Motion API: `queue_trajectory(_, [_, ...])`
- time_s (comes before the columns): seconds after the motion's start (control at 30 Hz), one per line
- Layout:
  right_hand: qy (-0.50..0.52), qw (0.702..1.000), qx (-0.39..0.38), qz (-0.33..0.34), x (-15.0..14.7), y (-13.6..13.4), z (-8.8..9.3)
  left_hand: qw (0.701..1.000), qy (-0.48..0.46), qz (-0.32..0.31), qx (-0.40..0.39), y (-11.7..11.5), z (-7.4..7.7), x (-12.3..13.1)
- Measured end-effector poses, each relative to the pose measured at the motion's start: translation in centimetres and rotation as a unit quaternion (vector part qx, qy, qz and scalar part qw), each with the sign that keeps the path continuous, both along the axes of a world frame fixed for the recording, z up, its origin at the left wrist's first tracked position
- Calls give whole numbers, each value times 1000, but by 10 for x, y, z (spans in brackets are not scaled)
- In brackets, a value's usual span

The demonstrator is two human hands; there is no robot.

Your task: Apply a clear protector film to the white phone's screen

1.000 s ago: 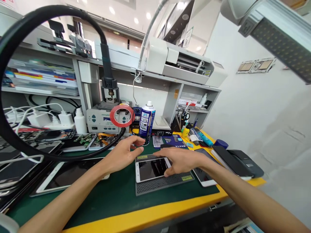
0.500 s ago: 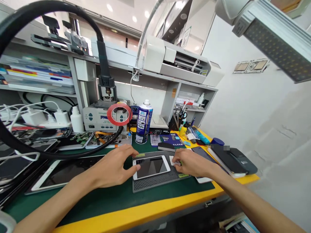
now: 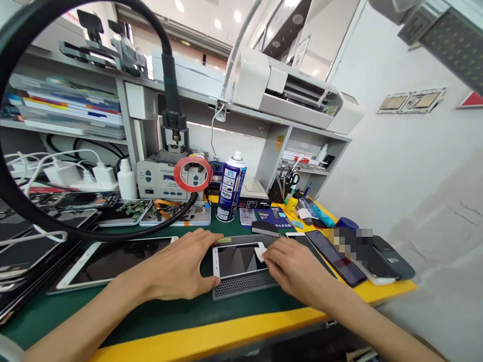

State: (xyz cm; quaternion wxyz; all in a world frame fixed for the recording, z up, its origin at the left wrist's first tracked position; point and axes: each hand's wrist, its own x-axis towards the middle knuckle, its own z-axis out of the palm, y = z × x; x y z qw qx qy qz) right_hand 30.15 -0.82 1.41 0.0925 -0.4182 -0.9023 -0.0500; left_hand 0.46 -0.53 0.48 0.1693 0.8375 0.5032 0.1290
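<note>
A white-framed smartphone [image 3: 236,262] lies screen up on a grey perforated mat [image 3: 241,288]. My left hand [image 3: 181,266] spreads at its left end, thumb touching the phone's lower left corner and fingertips near the mat's upper left corner. Between the fingertips of my right hand [image 3: 292,261] is pinched a small white wipe [image 3: 260,252], which rests on the right end of the screen. Part of the wipe and the phone's right edge are hidden by those fingers.
Behind the mat stand a blue spray can [image 3: 231,188] and a dark, curved-top block [image 3: 265,228]. A white-framed tablet [image 3: 124,259] lies to the left. More phones, including a dark one [image 3: 335,259], lie to the right. A black hose [image 3: 113,234] loops across the left side.
My right hand has brought the white wipe leftward from beside the phone onto its screen. My left thumb has slid down to the phone's lower left corner. The view has shifted slightly.
</note>
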Motion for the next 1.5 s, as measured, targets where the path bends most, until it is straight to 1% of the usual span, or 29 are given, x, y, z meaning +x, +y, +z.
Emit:
queue_trajectory(0.07, [-22, 1000, 14, 13, -5, -13, -6, 1000, -7, -12, 3, 1, -1, -2])
queue_trajectory(0.13, [-34, 999, 15, -5, -6, -23, -10, 1000, -3, -11, 4, 1, 0, -2])
queue_trajectory(0.3, [-40, 998, -35, -31, -3, -38, -28, 1000, -11, -6, 10, -1, 2, 0])
queue_trajectory(0.43, [-25, 997, -41, -66, -3, -42, -43, 1000, -7, -10, 4, -1, 3, -1])
queue_trajectory(0.57, [-14, 996, -34, -85, -7, -38, -48, 1000, 7, -15, -15, 1, 2, -4])
queue_trajectory(0.73, [-29, 993, -45, -104, -13, -29, -45, 1000, -5, -17, -6, 3, -3, -8])
queue_trajectory(0.9, [-31, 991, -70, -107, -19, -20, -37, 1000, -20, -18, -7, 3, -3, -9])
queue_trajectory(1.1, [-28, 992, -75, -100, -39, -15, -32, 999, -37, -27, 0, 6, -8, -11])
queue_trajectory(1.27, [7, 991, -120, -63, -64, -20, -26, 999, -34, -33, -2, 6, -8, -10])
queue_trajectory(1.37, [35, 988, -151, -28, -78, -24, -20, 999, -21, -28, -7, 6, -7, -9])
queue_trajectory(1.5, [56, 980, -191, 27, -93, -25, -14, 999, -34, -17, -12, 8, -10, -11])
